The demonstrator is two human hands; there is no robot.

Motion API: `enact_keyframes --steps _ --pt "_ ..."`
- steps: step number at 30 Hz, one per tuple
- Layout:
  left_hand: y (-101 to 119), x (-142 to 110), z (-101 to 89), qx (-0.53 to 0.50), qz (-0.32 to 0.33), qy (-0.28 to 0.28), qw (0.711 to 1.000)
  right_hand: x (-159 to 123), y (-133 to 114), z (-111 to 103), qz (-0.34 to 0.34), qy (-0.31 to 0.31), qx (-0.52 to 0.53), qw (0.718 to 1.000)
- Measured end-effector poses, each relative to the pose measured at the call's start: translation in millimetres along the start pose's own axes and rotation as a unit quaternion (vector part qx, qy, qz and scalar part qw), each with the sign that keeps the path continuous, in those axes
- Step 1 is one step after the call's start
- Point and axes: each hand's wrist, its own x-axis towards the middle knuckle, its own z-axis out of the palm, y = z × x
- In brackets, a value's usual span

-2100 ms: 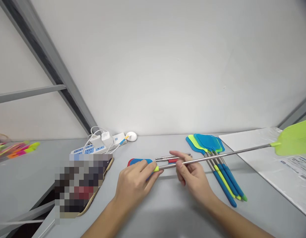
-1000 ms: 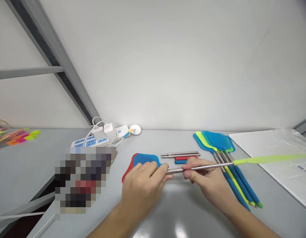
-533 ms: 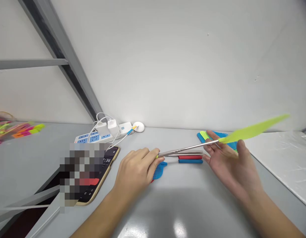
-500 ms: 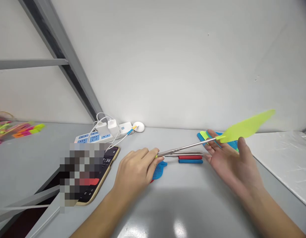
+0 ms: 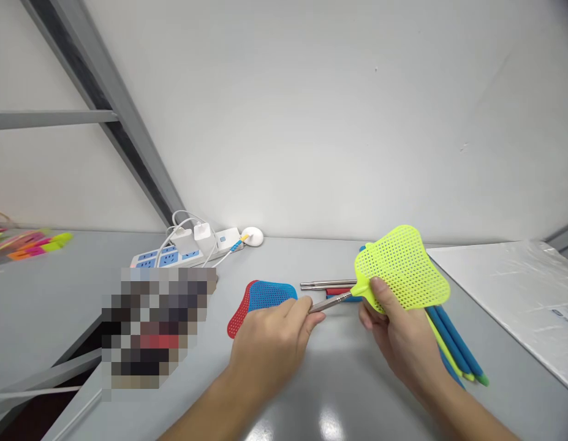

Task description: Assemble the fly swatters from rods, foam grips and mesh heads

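Observation:
My left hand [image 5: 274,343] is closed round the handle end of a yellow-green fly swatter [image 5: 401,269], whose metal rod is now short. My right hand [image 5: 398,334] grips the swatter's perforated head, thumb on top and fingers behind it. Beyond my left hand lie a blue swatter head [image 5: 269,293] and a red swatter head [image 5: 241,315], partly covered by that hand. Loose metal rods [image 5: 327,284] rest behind the swatter, with red and blue handle grips beside them, partly hidden. Under and past my right hand lies a pile of swatters with blue handles [image 5: 456,343].
A power strip [image 5: 168,257] with white chargers and cables stands at the back left, near a round white device [image 5: 253,236]. A blurred-out phone lies in front of it. A white wrapped sheet [image 5: 518,275] lies at right. Colourful items [image 5: 30,244] sit on the left table.
The swatter's rod has been pushed in and is much shorter. My right hand, open half a second ago, has closed on the head, which now faces me flat.

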Motion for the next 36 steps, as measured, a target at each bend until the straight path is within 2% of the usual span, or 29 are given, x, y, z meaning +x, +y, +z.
enact_keyframes --steps 4,8,10,12,15,18,21,23,25,28,30,33,36 --pt "11.9 -3.3 1.3 0.002 -0.006 0.003 1.000 -18.8 8.0 13.2 0.021 -0.006 -0.007 1.000" --pt "12.8 -8.3 3.8 -0.002 -0.020 -0.011 1.000 -19.8 9.1 13.0 0.035 -0.012 0.021 0.999" --pt "12.6 -8.6 5.2 -0.023 -0.039 -0.028 0.999 -18.5 9.7 11.9 0.033 -0.013 0.022 0.999" --pt "13.6 -6.3 5.6 -0.070 -0.084 -0.072 0.991 -18.8 12.3 12.3 0.026 -0.026 -0.004 0.999" --pt "19.2 0.0 2.9 -0.219 -0.166 -0.160 0.948 -24.5 19.0 18.5 0.046 -0.123 -0.038 0.991" --pt "27.9 3.4 -1.0 -0.378 -0.206 -0.192 0.882 -29.9 21.5 27.9 0.060 -0.221 -0.029 0.973" --pt "33.8 0.1 -1.8 -0.440 -0.213 -0.211 0.846 -26.0 9.9 28.5 -0.011 -0.228 -0.082 0.970" --pt "34.6 -4.0 0.1 -0.445 -0.198 -0.211 0.848 -20.0 -5.8 18.4 -0.079 -0.204 -0.148 0.964" --pt "33.6 -7.8 2.8 -0.430 -0.174 -0.198 0.864 -14.6 -23.7 -1.2 -0.119 -0.160 -0.217 0.956" --pt "31.0 -10.4 6.1 -0.385 -0.137 -0.180 0.895 -9.4 -45.1 -43.2 -0.068 -0.078 -0.337 0.936" --pt "29.4 -10.3 8.0 -0.362 -0.122 -0.168 0.909 -5.5 -51.8 -72.8 0.005 -0.042 -0.435 0.899" --pt "27.3 -8.9 10.9 -0.344 -0.115 -0.155 0.919 4.1 -50.8 -106.8 0.095 -0.039 -0.543 0.834" --pt "24.3 -7.5 12.7 -0.323 -0.115 -0.148 0.928 15.6 -42.2 -120.5 0.100 -0.071 -0.641 0.757"
